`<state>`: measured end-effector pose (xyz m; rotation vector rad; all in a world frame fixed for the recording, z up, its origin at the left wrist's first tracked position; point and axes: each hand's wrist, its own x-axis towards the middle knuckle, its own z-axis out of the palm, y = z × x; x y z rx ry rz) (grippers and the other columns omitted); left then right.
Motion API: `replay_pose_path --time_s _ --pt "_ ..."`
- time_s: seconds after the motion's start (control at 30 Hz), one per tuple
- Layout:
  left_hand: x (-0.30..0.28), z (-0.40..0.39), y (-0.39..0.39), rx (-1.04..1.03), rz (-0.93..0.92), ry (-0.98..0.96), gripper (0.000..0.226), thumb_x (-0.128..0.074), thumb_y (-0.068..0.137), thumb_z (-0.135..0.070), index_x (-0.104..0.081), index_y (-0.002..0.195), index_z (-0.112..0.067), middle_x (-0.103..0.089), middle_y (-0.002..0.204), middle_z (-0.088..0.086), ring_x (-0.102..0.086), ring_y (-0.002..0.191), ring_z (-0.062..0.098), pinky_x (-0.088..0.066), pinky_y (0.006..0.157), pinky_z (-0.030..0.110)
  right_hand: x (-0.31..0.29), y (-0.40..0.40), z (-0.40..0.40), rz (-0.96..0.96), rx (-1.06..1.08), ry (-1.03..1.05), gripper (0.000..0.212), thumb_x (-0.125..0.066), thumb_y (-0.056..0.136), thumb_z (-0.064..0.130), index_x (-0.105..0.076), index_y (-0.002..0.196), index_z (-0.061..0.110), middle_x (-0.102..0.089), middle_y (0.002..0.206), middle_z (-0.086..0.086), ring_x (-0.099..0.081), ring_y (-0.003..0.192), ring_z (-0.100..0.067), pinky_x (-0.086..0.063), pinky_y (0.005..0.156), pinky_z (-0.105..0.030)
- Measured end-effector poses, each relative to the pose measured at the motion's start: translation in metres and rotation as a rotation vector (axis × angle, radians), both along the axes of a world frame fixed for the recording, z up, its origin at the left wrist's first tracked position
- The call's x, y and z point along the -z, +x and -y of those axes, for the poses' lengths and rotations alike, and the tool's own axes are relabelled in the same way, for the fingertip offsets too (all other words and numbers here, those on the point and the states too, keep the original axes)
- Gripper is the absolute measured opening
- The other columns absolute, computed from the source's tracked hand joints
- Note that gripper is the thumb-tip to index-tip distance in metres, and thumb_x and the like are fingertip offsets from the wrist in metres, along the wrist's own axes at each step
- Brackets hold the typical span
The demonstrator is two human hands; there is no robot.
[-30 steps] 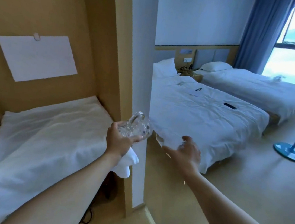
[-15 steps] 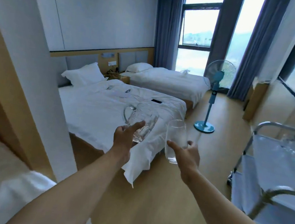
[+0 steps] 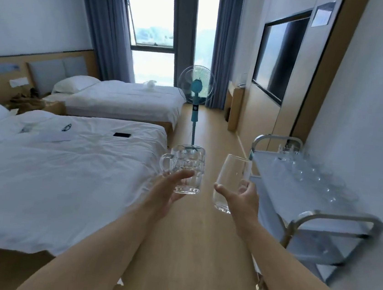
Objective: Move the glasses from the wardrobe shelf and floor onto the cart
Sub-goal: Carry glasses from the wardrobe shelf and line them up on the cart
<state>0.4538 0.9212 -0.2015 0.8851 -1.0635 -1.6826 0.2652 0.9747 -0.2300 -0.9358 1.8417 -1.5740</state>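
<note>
Gripping mug (image 3: 186,168), tumbler (image 3: 229,182), both hands

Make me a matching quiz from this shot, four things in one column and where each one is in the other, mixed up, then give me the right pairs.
Things:
1. mug
2. tumbler
3. phone
4. fan

Places:
A. lying on the near bed
B. held by the right hand
C. standing on the floor by the window
D. held by the left hand

Pairs: 1-D, 2-B, 3-A, 4-C
</note>
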Motion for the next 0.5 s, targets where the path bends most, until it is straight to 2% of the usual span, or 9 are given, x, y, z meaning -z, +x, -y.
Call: replay_pose_path --time_s 0.13,0.3,0.5 --pt "0.014 0.041 -0.014 0.136 -0.026 0.01 0.06 -0.086 0.067 -0.016 -0.068 0.123 -0.007 -0.072 0.115 0.017 -0.069 0.101 0.028 -0.056 0.096 0.046 0.013 -0.005 0.016 0.023 0.096 0.015 0.08 -0.093 0.063 0.045 -0.044 0.123 0.023 -0.055 0.119 -0.001 -0.058 0.108 -0.019 -0.047 0.087 -0.033" --pt "0.033 0.076 -0.04 0.173 -0.04 0.031 0.06 -0.087 0.067 -0.017 -0.068 0.124 -0.008 -0.073 0.113 0.016 -0.07 0.102 0.03 -0.057 0.091 0.047 0.027 -0.019 0.032 0.034 0.146 0.058 0.077 -0.093 0.064 0.042 -0.042 0.118 0.025 -0.055 0.112 0.003 -0.058 0.101 -0.014 -0.049 0.087 -0.032" --pt "0.044 0.12 -0.072 0.267 -0.056 0.101 0.063 -0.087 0.07 -0.02 -0.066 0.127 -0.009 -0.071 0.116 0.018 -0.071 0.097 0.03 -0.057 0.078 0.042 0.035 -0.046 0.073 0.041 0.191 0.111 0.088 -0.092 0.065 0.04 -0.043 0.133 0.013 -0.055 0.12 -0.003 -0.057 0.109 -0.02 -0.051 0.098 -0.042"
